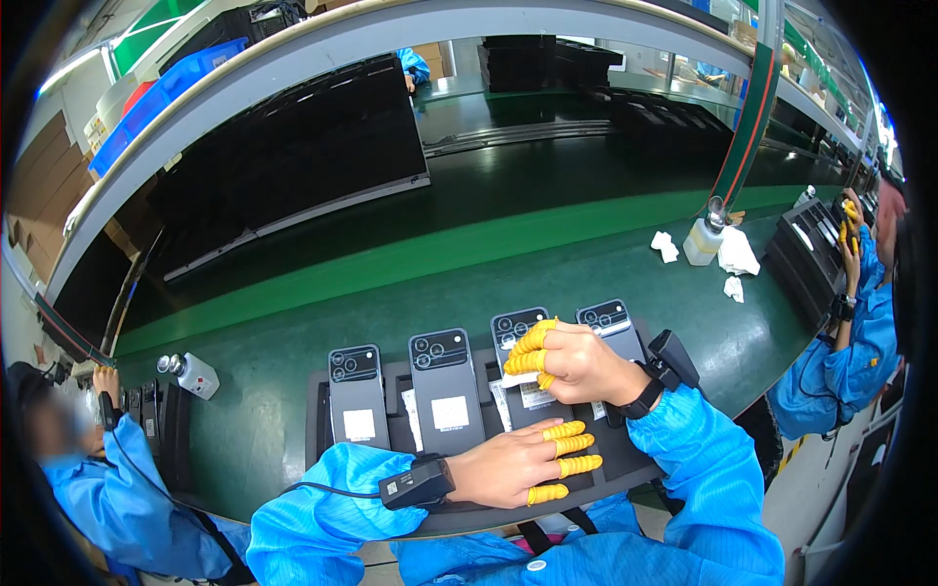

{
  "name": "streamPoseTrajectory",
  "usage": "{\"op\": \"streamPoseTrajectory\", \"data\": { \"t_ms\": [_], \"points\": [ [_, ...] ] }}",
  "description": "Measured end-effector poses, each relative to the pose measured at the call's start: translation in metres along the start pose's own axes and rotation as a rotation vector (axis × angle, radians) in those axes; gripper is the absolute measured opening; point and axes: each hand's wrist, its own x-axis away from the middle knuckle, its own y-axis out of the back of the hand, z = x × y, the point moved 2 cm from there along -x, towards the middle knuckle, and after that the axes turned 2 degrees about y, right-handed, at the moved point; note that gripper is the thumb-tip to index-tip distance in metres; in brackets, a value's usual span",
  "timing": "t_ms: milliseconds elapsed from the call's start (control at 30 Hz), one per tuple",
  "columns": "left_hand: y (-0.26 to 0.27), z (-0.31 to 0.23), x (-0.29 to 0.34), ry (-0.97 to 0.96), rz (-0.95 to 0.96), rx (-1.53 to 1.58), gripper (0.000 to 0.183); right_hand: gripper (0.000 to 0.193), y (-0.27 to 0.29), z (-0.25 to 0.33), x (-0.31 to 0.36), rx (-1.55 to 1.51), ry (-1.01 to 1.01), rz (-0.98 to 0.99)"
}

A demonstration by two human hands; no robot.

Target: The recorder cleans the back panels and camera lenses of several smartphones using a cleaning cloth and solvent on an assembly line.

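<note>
Several dark grey phones lie back up in a row in a black foam tray, with camera blocks at their far ends. My right hand, in yellow finger cots, is closed on a small white wipe over the third phone from the left. My left hand, also in yellow finger cots, lies palm down across that phone's near end, fingers apart. Left of it, the second phone and leftmost phone carry white labels. The rightmost phone is partly covered by my right hand.
A dispenser bottle stands at the far right beside crumpled white wipes. Another bottle is at left. Co-workers in blue sit on both sides, with a black tray at right. A green conveyor belt runs behind, under an overhead shelf.
</note>
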Motion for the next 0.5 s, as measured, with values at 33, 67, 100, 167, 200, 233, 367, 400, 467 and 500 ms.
{"op": "streamPoseTrajectory", "data": {
  "t_ms": [33,67,100,167,200,233,367,400,467,500],
  "points": [
    [0.0,-0.0001,0.0,0.0,0.0,-0.001,0.053,0.049,-0.0001,-0.0001,0.0001,0.0,0.001,0.0],
    [-0.0001,-0.0001,0.0003,0.002,-0.001,-0.004,0.053,0.049,-0.0004,-0.0002,0.0003,0.0,0.001,0.0],
    [-0.0003,-0.0001,0.0005,0.004,-0.002,-0.007,0.053,0.049,-0.0007,-0.0002,0.0003,0.0,0.001,-0.001],
    [-0.0006,-0.0001,0.0007,0.004,-0.002,-0.009,0.053,0.05,-0.0003,0.0003,-0.0001,0.001,0.001,-0.001],
    [-0.0006,-0.0001,0.0006,0.003,-0.002,-0.012,0.053,0.05,0.0,0.0006,-0.0003,0.003,0.0,-0.001],
    [-0.0004,-0.0003,0.0004,0.003,-0.002,-0.012,0.053,0.05,0.0003,0.0007,-0.0004,0.003,0.0,-0.001],
    [-0.0003,0.0,-0.001,-0.004,-0.005,-0.003,0.053,0.049,0.0008,0.0009,-0.0009,0.008,0.009,-0.009],
    [-0.0005,-0.0001,-0.0009,-0.003,-0.002,0.0,0.053,0.049,0.0009,0.0016,-0.0018,0.005,0.015,-0.017],
    [-0.0005,0.0,-0.0005,-0.002,0.001,0.004,0.053,0.04,0.0028,0.0037,-0.005,0.002,0.032,-0.021],
    [-0.0005,0.0003,-0.0003,-0.001,0.004,0.008,0.053,0.031,0.0035,0.0043,-0.0057,0.001,0.048,-0.026]
  ]
}}
